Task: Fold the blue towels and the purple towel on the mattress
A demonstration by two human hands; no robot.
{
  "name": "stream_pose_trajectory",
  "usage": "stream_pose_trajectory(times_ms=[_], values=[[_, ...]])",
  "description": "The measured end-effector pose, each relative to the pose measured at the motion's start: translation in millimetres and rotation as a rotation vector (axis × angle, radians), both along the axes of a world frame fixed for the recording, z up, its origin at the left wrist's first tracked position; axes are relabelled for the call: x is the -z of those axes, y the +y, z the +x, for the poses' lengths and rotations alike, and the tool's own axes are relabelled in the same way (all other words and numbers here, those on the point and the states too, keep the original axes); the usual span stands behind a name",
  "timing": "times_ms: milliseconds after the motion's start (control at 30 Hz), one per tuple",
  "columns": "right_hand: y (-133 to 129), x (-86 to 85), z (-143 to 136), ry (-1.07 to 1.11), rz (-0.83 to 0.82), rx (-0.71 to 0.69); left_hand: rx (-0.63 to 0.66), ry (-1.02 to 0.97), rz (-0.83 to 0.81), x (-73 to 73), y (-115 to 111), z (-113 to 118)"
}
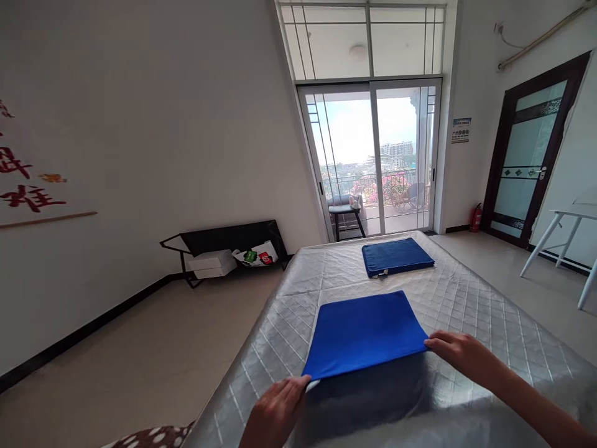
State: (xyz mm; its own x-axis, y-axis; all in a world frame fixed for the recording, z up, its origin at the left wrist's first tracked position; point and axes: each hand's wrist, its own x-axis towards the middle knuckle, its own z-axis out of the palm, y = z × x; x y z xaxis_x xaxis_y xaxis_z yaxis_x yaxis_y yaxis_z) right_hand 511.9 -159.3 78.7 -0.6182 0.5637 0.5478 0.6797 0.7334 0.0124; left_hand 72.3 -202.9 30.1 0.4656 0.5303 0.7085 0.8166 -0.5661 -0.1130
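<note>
Holds a bright blue, flat rectangular fabric piece [366,333] over a silver-grey quilted mattress [303,280], near edge lifted, contact at the far edge impossible to tell. Pinches the near left corner in the closed fingers of the left hand [280,404] and the near right corner in those of the right hand [459,351]. Faces, just beyond on the same mattress, a navy-blue rectangular fabric stack [396,256] with a small white tag [383,272] at the near edge, too small to read. Has well off to the left, on a pale wall, large red brush-style characters [30,198], the lowest apparently 难, those above partly cut off by the frame. Has also in view a white plastic bag [256,255] with green and red patches, lettering unreadable, and, beside the sliding glass door [380,205], a small wall sign [461,130] with a row of round symbols and tiny, illegible text.
</note>
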Motion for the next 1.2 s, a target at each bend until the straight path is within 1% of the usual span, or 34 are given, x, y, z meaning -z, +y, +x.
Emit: stream_pose_trajectory(times_ms=[100,167,233,300,400,467,533,600,667,700,767,833,867,933,967,1033,1133,1167,1200], values=[[-5,-21.4,5,0.083,-0.091,-0.073,-0.031,-0.045,-0.027,-19.8,-4,-5],[-9,-38.6,10,0.174,-0.156,-0.079,-0.055,-0.086,-0.048,-34.5,-7,-8],[-13,-55.6,19,0.255,-0.206,-0.066,-0.060,-0.123,-0.052,-52.6,-10,-10],[-17,-70.9,31,0.324,-0.234,-0.030,-0.046,-0.147,-0.050,-74.5,-13,-9],[-22,-89.9,51,0.398,-0.229,0.004,0.009,-0.161,-0.053,-110.1,-16,0],[-23,-100.2,64,0.427,-0.199,0.009,0.069,-0.171,-0.036,-130.8,-14,7],[-20,-109.3,73,0.444,-0.149,0.022,0.112,-0.180,-0.010,-146.6,-5,14],[-12,-116.8,79,0.455,-0.100,0.052,0.137,-0.187,0.020,-157.1,12,20],[2,-122.0,84,0.465,-0.094,0.086,0.147,-0.197,0.013,-163.3,38,27],[12,-123.6,85,0.466,-0.116,0.102,0.154,-0.204,-0.025,-165.1,53,31],[37,-124.8,89,0.458,-0.197,0.136,0.156,-0.220,-0.166,-167.1,88,42],[70,-125.3,91,0.438,-0.288,0.185,0.153,-0.231,-0.325,-167.9,127,55],[89,-126.4,92,0.427,-0.321,0.217,0.154,-0.239,-0.375,-168.7,147,63],[130,-132.9,94,0.407,-0.351,0.292,0.156,-0.247,-0.410,-173.0,190,77],[153,-139.2,94,0.400,-0.344,0.332,0.150,-0.247,-0.405,-177.3,212,84],[199,-157.7,93,0.402,-0.283,0.406,0.126,-0.242,-0.375,-190.9,256,96],[263,-190.9,89,0.456,-0.125,0.488,0.069,-0.293,-0.282,-215.8,318,112],[282,-199.0,87,0.480,-0.078,0.501,0.055,-0.333,-0.245,-221.0,337,116],[299,-203.7,86,0.505,-0.045,0.508,0.042,-0.378,-0.207,-222.7,354,121]])
